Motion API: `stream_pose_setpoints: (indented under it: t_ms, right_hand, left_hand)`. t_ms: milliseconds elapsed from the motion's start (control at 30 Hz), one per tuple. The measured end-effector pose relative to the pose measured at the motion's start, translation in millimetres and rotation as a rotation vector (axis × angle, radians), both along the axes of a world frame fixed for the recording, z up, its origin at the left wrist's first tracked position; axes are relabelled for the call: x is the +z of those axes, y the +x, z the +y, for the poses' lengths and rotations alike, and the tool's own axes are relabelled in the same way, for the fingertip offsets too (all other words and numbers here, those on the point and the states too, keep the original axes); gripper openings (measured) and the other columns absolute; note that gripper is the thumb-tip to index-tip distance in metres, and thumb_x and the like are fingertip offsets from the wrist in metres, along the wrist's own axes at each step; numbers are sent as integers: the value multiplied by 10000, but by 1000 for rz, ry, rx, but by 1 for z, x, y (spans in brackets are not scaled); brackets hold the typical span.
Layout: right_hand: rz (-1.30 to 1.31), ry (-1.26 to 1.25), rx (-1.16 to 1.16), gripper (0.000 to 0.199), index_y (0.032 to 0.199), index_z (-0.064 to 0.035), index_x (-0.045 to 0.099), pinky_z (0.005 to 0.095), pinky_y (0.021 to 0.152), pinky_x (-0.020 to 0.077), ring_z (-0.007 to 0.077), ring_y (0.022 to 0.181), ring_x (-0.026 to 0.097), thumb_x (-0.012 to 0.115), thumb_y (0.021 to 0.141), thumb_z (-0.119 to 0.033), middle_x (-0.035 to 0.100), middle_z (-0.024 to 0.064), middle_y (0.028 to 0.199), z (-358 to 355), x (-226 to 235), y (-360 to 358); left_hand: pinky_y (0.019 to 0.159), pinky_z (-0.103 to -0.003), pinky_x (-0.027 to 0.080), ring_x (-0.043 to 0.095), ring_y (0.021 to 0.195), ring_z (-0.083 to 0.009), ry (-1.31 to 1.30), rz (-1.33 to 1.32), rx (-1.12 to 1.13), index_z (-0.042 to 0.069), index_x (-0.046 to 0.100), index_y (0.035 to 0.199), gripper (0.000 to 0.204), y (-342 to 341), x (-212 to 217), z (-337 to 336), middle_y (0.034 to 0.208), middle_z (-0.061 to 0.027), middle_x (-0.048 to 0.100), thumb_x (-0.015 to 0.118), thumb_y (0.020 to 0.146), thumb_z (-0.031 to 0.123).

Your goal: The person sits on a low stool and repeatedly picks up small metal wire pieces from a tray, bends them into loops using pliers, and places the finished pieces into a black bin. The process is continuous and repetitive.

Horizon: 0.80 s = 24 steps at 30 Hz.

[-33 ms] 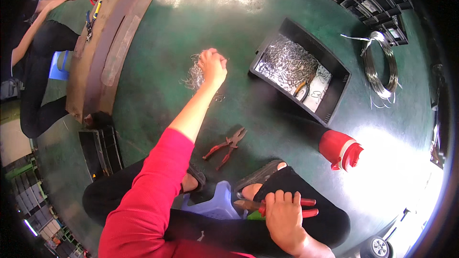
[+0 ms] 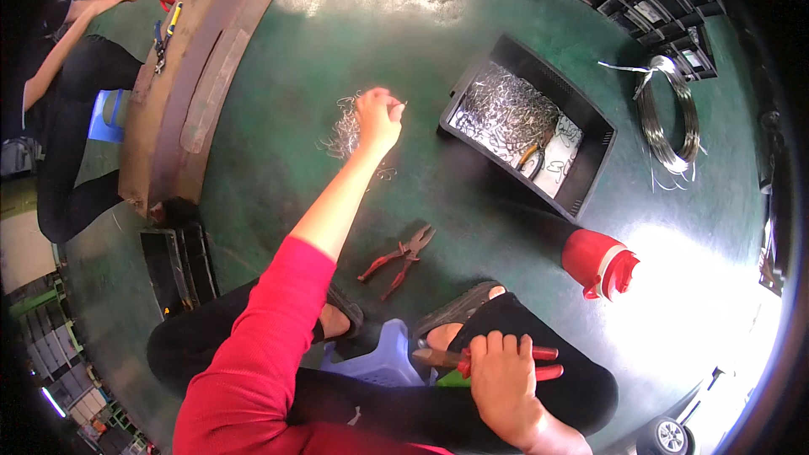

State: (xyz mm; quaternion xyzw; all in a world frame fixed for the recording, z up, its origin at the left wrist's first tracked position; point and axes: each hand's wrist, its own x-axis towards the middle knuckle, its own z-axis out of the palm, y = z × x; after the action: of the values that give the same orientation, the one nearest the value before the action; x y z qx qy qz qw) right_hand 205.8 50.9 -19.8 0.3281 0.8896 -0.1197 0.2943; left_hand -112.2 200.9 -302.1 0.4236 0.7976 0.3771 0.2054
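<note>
My left hand [image 2: 378, 118] reaches forward over the right side of a small loose pile of bent wire pieces [image 2: 344, 136] on the green floor. Its fingers are curled together at the pile's edge; what they hold, if anything, is too small and blurred to make out. Resting on my right thigh, my right hand [image 2: 503, 379] is closed around red-handled pliers [image 2: 546, 362], their jaws pointing left. A second pair of red-handled pliers [image 2: 406, 258] lies on the floor between my feet and the pile.
Right of the pile stands a black crate [image 2: 527, 177] holding many bent wire pieces and a yellow-handled tool [image 2: 529, 156]. A wire coil [image 2: 670, 118] and a red jug [image 2: 597, 264] lie farther right. At left, a person [image 2: 80, 76] sits beside a rusty metal beam [image 2: 173, 93].
My left hand's fingers have shifted slightly at the pile's edge. The right hand keeps its hold on the pliers on my thigh.
</note>
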Motion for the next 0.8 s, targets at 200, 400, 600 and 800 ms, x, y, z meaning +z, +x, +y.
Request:
stream_pose_setpoints:
  t_ms: [200, 400, 600, 800]
  right_hand:
    - [226, 79, -159, 177, 918, -58, 536, 422, 674, 514, 300, 790, 628, 603, 789, -159, 591, 120, 862, 29, 29, -2]
    - [594, -84, -416, 306, 952, -22, 533, 503, 711, 485, 429, 864, 625, 734, 806, -201, 640, 211, 883, 69, 78, 2]
    - [741, -266, -455, 284, 1008, -2, 638, 412, 744, 497, 386, 854, 651, 740, 811, -179, 676, 209, 867, 69, 94, -6]
    - [740, -465, -510, 237, 1005, -2, 641, 376, 729, 495, 295, 783, 665, 710, 855, -173, 680, 186, 826, 50, 81, -16]
  left_hand:
    - [606, -242, 478, 639, 803, -113, 154, -1378, -232, 113, 609, 1050, 148, 9, 150, -48, 1018, -58, 671, 619, 964, 234]
    - [563, -229, 474, 635, 667, -100, 176, -1335, -300, 98, 604, 1094, 159, 43, 249, -104, 950, -58, 651, 600, 972, 200]
    - [702, -272, 556, 712, 815, -198, 302, -1045, -241, 27, 628, 1172, 244, 79, 297, -160, 953, -91, 676, 577, 978, 167]
    - [595, -263, 536, 691, 702, -175, 350, -967, -201, 10, 636, 1129, 224, 90, 314, -190, 849, -72, 672, 567, 981, 164]
